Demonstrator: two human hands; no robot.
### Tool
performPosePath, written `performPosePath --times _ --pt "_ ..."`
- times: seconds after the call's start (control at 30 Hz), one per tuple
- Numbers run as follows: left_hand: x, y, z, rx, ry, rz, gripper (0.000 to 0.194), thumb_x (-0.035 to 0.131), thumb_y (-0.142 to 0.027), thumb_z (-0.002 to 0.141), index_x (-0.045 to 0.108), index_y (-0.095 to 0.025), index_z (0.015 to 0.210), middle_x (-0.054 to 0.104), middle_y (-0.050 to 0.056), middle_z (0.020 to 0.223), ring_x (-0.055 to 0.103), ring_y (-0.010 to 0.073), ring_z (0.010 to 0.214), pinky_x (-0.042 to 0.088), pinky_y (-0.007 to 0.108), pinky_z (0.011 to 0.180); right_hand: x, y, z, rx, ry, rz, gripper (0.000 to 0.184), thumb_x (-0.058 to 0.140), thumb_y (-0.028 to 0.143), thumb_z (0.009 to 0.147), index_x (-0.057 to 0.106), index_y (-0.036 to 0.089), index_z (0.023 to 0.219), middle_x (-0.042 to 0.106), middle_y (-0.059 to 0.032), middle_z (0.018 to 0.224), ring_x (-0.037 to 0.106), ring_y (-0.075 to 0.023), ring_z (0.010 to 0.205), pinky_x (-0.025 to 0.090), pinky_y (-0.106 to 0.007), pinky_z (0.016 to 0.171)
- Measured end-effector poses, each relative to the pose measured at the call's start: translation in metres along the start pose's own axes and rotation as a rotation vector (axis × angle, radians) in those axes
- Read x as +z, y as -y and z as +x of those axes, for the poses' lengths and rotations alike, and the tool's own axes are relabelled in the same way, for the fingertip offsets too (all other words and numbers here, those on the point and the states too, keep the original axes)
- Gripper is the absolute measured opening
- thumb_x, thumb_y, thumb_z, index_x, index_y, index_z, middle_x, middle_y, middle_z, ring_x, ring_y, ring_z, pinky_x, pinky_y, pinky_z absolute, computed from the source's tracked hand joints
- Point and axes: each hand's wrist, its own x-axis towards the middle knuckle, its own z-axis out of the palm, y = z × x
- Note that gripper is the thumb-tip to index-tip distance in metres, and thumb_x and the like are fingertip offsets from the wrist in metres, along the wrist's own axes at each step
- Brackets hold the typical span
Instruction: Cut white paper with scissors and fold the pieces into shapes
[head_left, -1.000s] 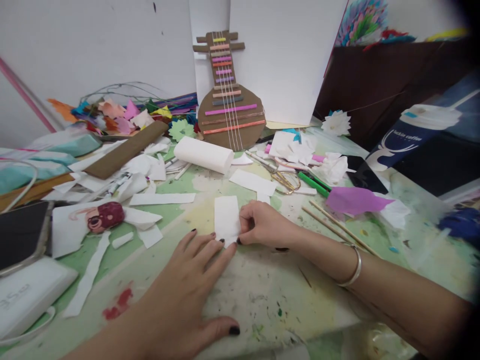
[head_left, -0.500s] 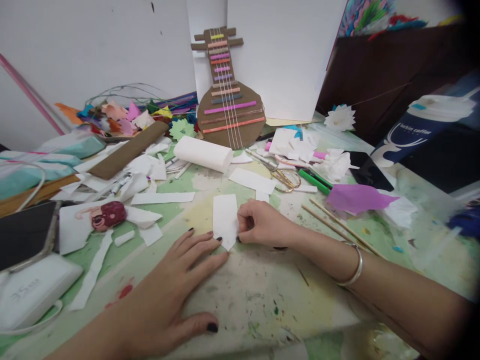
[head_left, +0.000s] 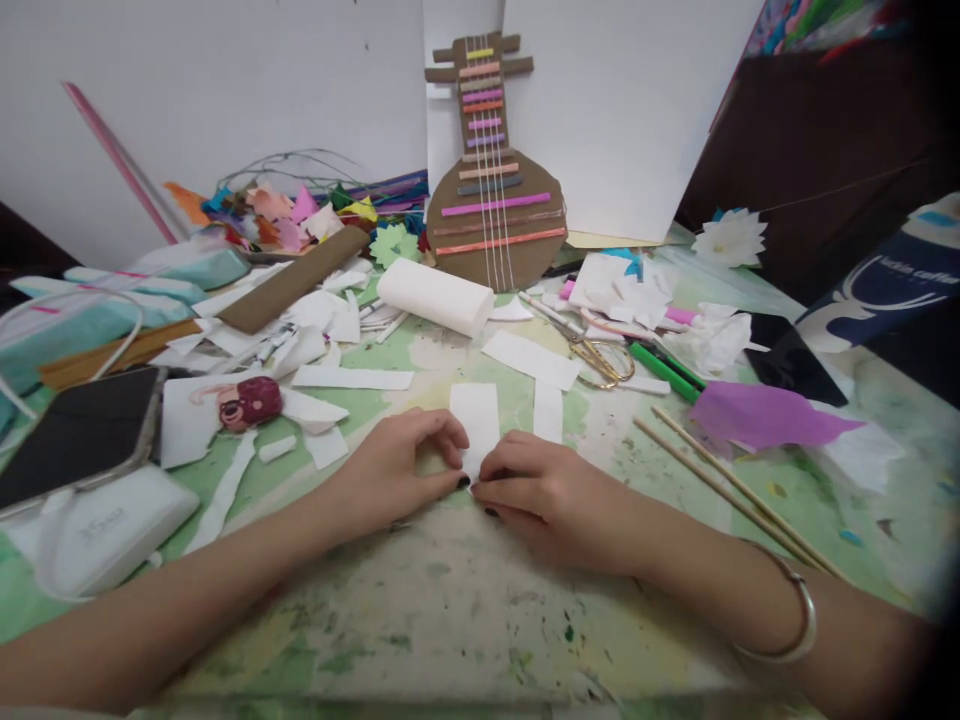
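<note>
A small white piece of paper (head_left: 474, 405) lies flat on the stained table cover, its near end hidden behind my fingers. My left hand (head_left: 405, 465) is curled at the left of that end, with thumb and fingertips drawn together on the paper. From the other side my right hand (head_left: 551, 490) pinches the same end, its fingers bent and pressed together. The two sets of fingertips almost meet. Just beyond my right hand lie a white paper strip (head_left: 548, 408) and a wider white paper piece (head_left: 529, 359).
A cardboard lute (head_left: 491, 215) leans at the back behind a white paper roll (head_left: 435, 297). Gold-handled scissors (head_left: 604, 365), a green pen (head_left: 660, 371), purple paper (head_left: 765, 410) and thin sticks (head_left: 731, 490) lie right. Paper scraps, a phone (head_left: 79, 435) and a white power bank (head_left: 124, 530) lie left.
My left hand has gone from lying flat with fingers spread to curling at the paper's near end. My right hand has moved down from its right edge to that end. The view has shifted left.
</note>
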Motion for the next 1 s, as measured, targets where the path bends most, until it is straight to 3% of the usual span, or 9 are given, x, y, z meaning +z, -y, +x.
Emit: performPosePath --times 0.17,0.37,0.73,0.83,0.9,1.0 --pt "0.002 -0.002 0.003 0.0 0.008 0.067 0.019 0.059 -0.02 0.065 0.057 -0.02 0.084 0.063 -0.001 0.076 0.057 0.0182 0.079 0.042 0.03 0.074 0.0 0.001 -0.003 -0.026 0.026 -0.08 0.023 0.045 0.011 0.086 0.066 0.013 0.092 0.06 -0.0093 0.085 0.052 -0.0172 0.085 0.045 -0.029 0.073" --pt "-0.006 0.004 0.01 -0.084 0.138 -0.066 0.022 0.056 -0.018 0.064 0.055 -0.02 0.086 0.062 -0.002 0.076 0.057 0.0147 0.071 0.043 0.025 0.065 -0.003 0.006 -0.001 -0.05 0.102 -0.181 0.023 0.041 0.012 0.089 0.064 0.013 0.092 0.058 -0.009 0.078 0.051 -0.0179 0.082 0.044 -0.03 0.072" --pt "-0.024 0.007 0.027 -0.22 0.197 -0.151 0.026 0.053 -0.014 0.053 0.053 -0.019 0.078 0.052 -0.003 0.067 0.046 0.0112 0.055 0.034 0.021 0.047 -0.003 0.007 0.001 -0.042 0.084 -0.139 0.02 0.045 0.012 0.086 0.065 0.014 0.088 0.059 -0.0091 0.077 0.051 -0.0178 0.08 0.043 -0.03 0.071" --pt "-0.028 0.012 0.032 -0.236 0.141 -0.16 0.026 0.051 -0.015 0.054 0.055 -0.018 0.08 0.057 -0.001 0.073 0.05 0.0127 0.059 0.037 0.022 0.051 -0.003 0.008 -0.001 -0.018 0.066 -0.081 0.02 0.048 0.009 0.083 0.067 0.014 0.089 0.062 -0.0086 0.08 0.053 -0.0175 0.082 0.044 -0.029 0.072" --pt "-0.028 0.016 0.036 -0.254 0.041 -0.073 0.022 0.052 -0.022 0.061 0.055 -0.018 0.083 0.059 0.002 0.078 0.053 0.0153 0.064 0.04 0.026 0.056 -0.005 0.005 0.0 0.03 0.013 0.012 0.021 0.05 0.008 0.081 0.068 0.016 0.089 0.064 -0.0069 0.084 0.055 -0.0161 0.083 0.044 -0.027 0.074" --pt "-0.022 0.019 0.044 -0.223 -0.134 0.2 0.03 0.055 -0.041 0.068 0.054 -0.017 0.085 0.059 0.007 0.085 0.056 0.0213 0.075 0.042 0.031 0.064 -0.012 -0.009 0.005 0.257 -0.178 0.091 0.021 0.052 0.008 0.079 0.068 0.018 0.088 0.067 -0.0036 0.085 0.058 -0.0135 0.08 0.045 -0.025 0.072"
